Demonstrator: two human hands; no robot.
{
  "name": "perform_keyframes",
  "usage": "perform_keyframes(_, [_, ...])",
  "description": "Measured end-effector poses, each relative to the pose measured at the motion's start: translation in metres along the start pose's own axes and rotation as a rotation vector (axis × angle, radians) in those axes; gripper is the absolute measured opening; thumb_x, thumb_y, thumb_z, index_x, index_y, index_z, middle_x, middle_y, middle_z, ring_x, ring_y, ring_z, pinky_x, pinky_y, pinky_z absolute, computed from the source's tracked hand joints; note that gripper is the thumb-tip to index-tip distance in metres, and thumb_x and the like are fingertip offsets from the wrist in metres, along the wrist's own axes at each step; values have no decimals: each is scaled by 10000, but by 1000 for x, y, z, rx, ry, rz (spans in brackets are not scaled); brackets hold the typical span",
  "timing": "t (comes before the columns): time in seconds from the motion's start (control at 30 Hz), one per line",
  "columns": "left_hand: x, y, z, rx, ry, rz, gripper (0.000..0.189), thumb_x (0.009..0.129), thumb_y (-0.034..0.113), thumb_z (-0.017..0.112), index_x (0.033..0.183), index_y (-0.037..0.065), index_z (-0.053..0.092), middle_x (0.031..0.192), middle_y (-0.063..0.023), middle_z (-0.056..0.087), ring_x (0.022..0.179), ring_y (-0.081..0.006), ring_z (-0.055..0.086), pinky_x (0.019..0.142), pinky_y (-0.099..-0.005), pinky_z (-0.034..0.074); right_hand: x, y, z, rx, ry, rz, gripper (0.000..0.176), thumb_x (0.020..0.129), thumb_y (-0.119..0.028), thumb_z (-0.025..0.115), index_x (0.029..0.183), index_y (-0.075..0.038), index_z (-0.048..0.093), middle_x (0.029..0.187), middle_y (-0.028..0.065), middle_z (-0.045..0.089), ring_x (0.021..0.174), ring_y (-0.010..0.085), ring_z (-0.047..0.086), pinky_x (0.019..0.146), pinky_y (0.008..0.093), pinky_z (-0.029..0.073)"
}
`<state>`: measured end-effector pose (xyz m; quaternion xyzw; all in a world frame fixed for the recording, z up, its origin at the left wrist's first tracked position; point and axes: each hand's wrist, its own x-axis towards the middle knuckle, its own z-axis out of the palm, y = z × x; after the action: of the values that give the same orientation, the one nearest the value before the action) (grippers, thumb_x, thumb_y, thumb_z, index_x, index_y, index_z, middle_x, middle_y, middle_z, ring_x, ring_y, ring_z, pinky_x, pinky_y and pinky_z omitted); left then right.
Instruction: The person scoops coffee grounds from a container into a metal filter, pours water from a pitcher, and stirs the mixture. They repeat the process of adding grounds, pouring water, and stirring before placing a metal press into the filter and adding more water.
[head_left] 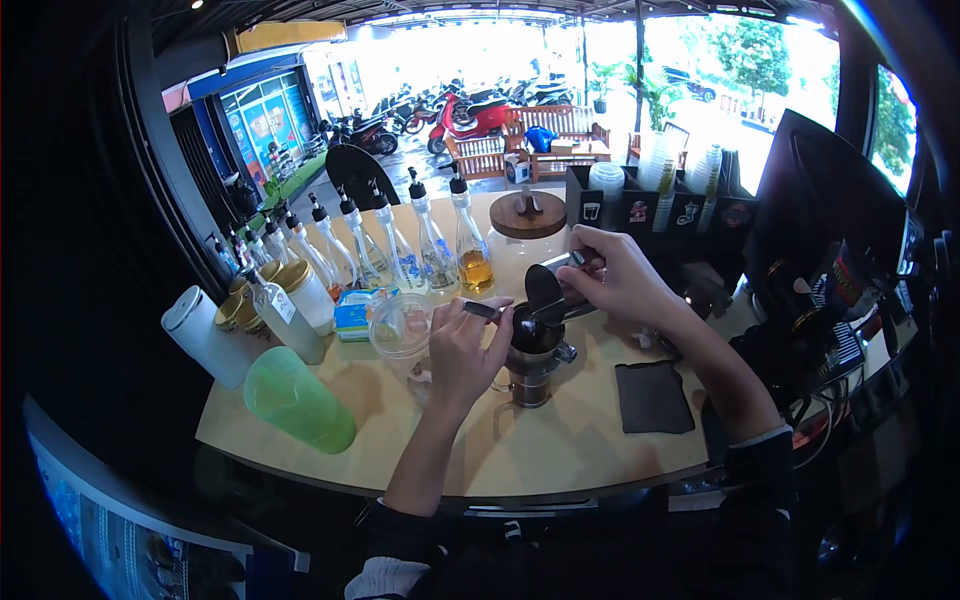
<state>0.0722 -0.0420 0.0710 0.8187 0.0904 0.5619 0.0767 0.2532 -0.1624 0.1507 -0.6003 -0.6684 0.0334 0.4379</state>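
Observation:
My left hand [462, 355] is closed on a slim metal utensil, perhaps a spoon [482, 310], whose far end I cannot make out. My right hand [622, 275] grips a dark scoop-like piece [545, 290], tilted over a dark round vessel [537, 333]. That vessel sits on top of a small glass cup [530, 388] with dark contents, directly between both hands. Just left of my left hand stands a clear plastic tub [398, 325]. Behind the hands is a large jar with a wooden lid [528, 215].
Several pump bottles [400, 255] line the back left of the table. A green tumbler [300, 402] leans at the left front, near white canisters [204, 335]. A dark folded cloth [654, 397] lies at right. Behind it, a black organizer [655, 212] holds stacked cups.

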Motion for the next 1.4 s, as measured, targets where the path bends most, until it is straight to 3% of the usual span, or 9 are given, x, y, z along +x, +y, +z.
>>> perform_keyframes(0.47, [1, -2, -1, 17, 21, 9, 123, 797, 99, 705, 920, 100, 696, 692, 2, 639, 666, -186, 569, 671, -343, 397, 0, 0, -1, -28, 10, 26, 198, 883, -48, 633, 839, 17, 451, 691, 47, 571, 720, 116, 684, 561, 223, 506])
perform_keyframes(0.8, [4, -6, -10, 48, 35, 24, 158, 794, 106, 709, 951, 110, 693, 704, 4, 630, 687, -183, 576, 678, -346, 400, 1, -7, 1, -24, 25, -7, 214, 873, -66, 652, 841, 15, 456, 673, 52, 559, 651, 84, 643, 518, 230, 458])
perform_keyframes(0.87, [5, -4, -14, 58, 28, 20, 140, 808, 87, 701, 947, 92, 703, 774, -44, 656, 686, -191, 590, 670, -348, 401, 2, -8, 2, -32, 22, -6, 214, 873, -64, 651, 839, 15, 455, 673, 55, 559, 653, 87, 645, 519, 230, 461])
perform_keyframes(1.0, [5, -3, -17, 61, 33, 24, 141, 809, 88, 699, 950, 95, 702, 774, -45, 655, 677, -195, 585, 669, -351, 401, 5, -3, 7, -46, 31, -34, 224, 871, -63, 654, 835, 13, 446, 646, 43, 529, 661, 84, 644, 519, 234, 461])
perform_keyframes(1.07, [4, -4, -17, 71, 34, 30, 164, 804, 106, 704, 967, 110, 684, 716, 5, 630, 703, -187, 572, 682, -349, 397, 7, -2, 9, -30, 41, -50, 227, 869, -63, 655, 831, 12, 444, 632, 37, 510, 660, 83, 641, 518, 238, 460])
perform_keyframes(1.17, [4, -3, -18, 73, 36, 32, 159, 805, 105, 703, 962, 109, 682, 714, 8, 630, 694, -187, 565, 680, -348, 393, 8, -5, 10, -61, 37, -37, 225, 869, -55, 651, 832, 16, 441, 618, 35, 497, 683, 98, 662, 524, 246, 470])
perform_keyframes(1.4, [3, -2, -18, 71, 34, 19, 155, 805, 107, 704, 959, 108, 683, 711, 15, 631, 691, -184, 562, 678, -346, 392, 8, 2, 11, -110, 106, -77, 245, 849, -82, 669, 819, 13, 445, 608, 59, 483, 577, 89, 544, 498, 281, 389])
